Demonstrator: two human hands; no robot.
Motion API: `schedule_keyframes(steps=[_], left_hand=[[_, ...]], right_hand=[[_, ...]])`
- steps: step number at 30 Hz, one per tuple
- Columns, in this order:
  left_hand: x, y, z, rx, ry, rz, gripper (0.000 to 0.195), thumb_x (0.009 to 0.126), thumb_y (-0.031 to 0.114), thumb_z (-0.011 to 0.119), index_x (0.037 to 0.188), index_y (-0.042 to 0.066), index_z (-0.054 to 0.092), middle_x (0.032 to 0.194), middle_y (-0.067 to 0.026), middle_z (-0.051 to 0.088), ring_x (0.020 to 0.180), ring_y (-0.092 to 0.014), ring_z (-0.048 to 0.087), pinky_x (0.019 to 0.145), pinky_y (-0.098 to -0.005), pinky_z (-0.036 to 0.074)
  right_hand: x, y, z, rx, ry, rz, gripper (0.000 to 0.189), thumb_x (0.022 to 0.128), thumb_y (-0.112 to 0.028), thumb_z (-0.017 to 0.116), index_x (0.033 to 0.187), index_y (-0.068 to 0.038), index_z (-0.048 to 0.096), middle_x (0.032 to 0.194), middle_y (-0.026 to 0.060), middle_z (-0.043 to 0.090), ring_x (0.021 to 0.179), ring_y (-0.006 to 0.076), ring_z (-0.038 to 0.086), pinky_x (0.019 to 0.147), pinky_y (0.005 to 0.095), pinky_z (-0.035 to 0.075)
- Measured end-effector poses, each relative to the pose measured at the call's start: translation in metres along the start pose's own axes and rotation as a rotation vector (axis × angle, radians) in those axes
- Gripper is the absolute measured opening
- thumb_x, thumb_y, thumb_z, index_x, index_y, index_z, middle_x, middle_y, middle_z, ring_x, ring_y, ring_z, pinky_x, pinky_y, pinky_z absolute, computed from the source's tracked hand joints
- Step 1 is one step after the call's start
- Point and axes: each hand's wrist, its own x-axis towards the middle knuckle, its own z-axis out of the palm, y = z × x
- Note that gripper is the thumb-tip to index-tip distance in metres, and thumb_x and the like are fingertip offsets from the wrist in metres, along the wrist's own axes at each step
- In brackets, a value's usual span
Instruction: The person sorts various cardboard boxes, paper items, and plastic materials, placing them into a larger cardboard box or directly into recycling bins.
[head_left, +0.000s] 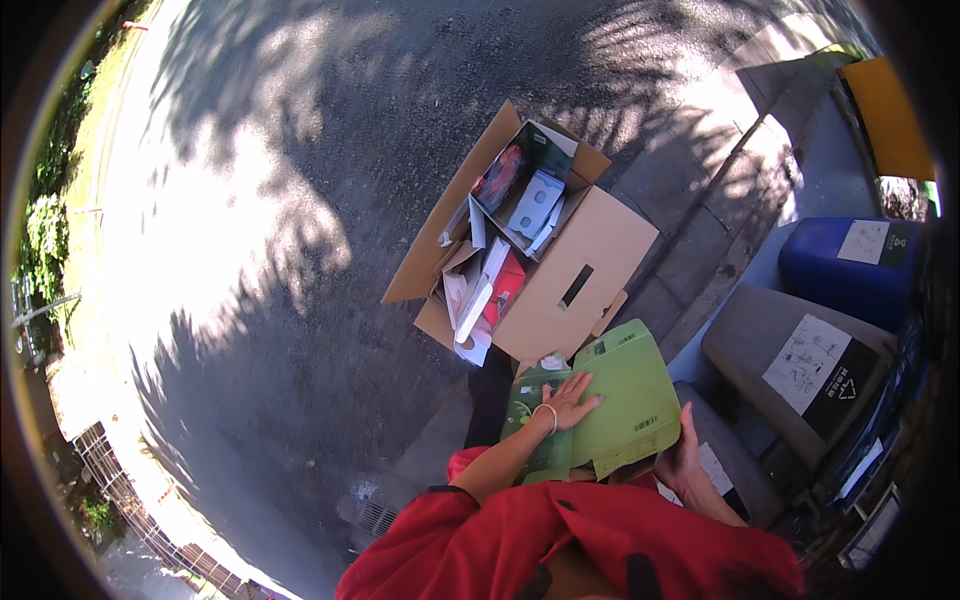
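A green printed cardboard package (626, 397) lies before me, opened out rather flat, with torn or loose flaps along its lower edge. My left hand (568, 405), with a pale band at the wrist, rests palm down across its middle. At the package's right edge my right hand (681, 454) holds it, thumb up along the side and fingers partly hidden beneath. Just beyond stands a large brown cardboard box (577, 274) with its flaps spread. Inside it are a dark green printed box (540, 146), a light blue carton (536, 204), a red packet (508, 289) and white cardboard pieces (480, 300).
To my right are a blue lidded bin (847, 262) and a grey-brown lidded bin (750, 322), both with labels. Another grey bin (727, 442) sits close by my right arm. Paving slabs (675, 247) border the asphalt (360, 187). A metal drain grate (375, 518) lies lower left.
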Motion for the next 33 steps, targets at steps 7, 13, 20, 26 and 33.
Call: schedule_keyframes(steps=[7, 13, 20, 26, 33], left_hand=[[0.007, 0.000, -0.004, 0.021, 0.053, -0.031, 0.084, 0.088, 0.070, 0.026, 0.152, 0.017, 0.015, 0.158, -0.0084, 0.011, 0.146, -0.026, 0.011, 0.113, -0.0585, 0.004], [0.026, 0.004, 0.008, -0.018, 0.240, -0.118, 0.076, 0.090, 0.064, 0.029, 0.149, 0.014, 0.027, 0.154, -0.0157, 0.023, 0.142, -0.030, 0.022, 0.112, -0.0544, 0.014], [0.033, 0.003, 0.008, 0.059, 0.154, -0.103, 0.073, 0.091, 0.061, 0.032, 0.145, 0.013, 0.035, 0.149, -0.0179, 0.034, 0.140, -0.032, 0.027, 0.111, -0.0547, 0.019], [0.040, -0.008, 0.007, -0.083, 0.320, -0.119, 0.057, 0.092, 0.045, 0.041, 0.138, 0.012, 0.047, 0.145, -0.0172, 0.039, 0.135, -0.034, 0.036, 0.110, -0.0507, 0.026], [0.039, -0.003, 0.022, -0.079, 0.529, -0.073, 0.043, 0.093, 0.033, 0.040, 0.121, 0.006, 0.060, 0.121, -0.0192, 0.058, 0.109, -0.040, 0.056, 0.094, -0.0438, 0.045]], right_hand=[[-0.023, 0.064, -0.054, -0.573, 0.199, -0.049, 0.064, 0.088, -0.039, 0.064, 0.137, -0.007, 0.039, 0.130, 0.0083, 0.050, 0.118, 0.0215, 0.047, 0.100, 0.0363, 0.038], [0.029, 0.074, -0.009, -0.522, 0.460, -0.612, 0.040, 0.084, -0.012, 0.062, 0.121, -0.002, 0.050, 0.113, 0.0064, 0.057, 0.097, 0.0169, 0.054, 0.085, 0.0313, 0.043], [-0.001, 0.101, -0.020, -0.679, 0.364, -0.755, 0.049, 0.084, -0.015, 0.067, 0.126, 0.003, 0.047, 0.117, 0.0104, 0.056, 0.106, 0.0209, 0.053, 0.095, 0.0320, 0.039], [0.008, 0.090, -0.016, -0.376, 0.414, -0.422, 0.070, 0.078, -0.015, 0.077, 0.135, 0.001, 0.039, 0.127, 0.0119, 0.049, 0.115, 0.0236, 0.048, 0.099, 0.0321, 0.036], [0.063, 0.097, 0.007, -0.580, 0.399, -0.517, 0.076, 0.071, -0.010, 0.080, 0.133, 0.001, 0.038, 0.123, 0.0118, 0.051, 0.111, 0.0234, 0.050, 0.096, 0.0337, 0.040]])
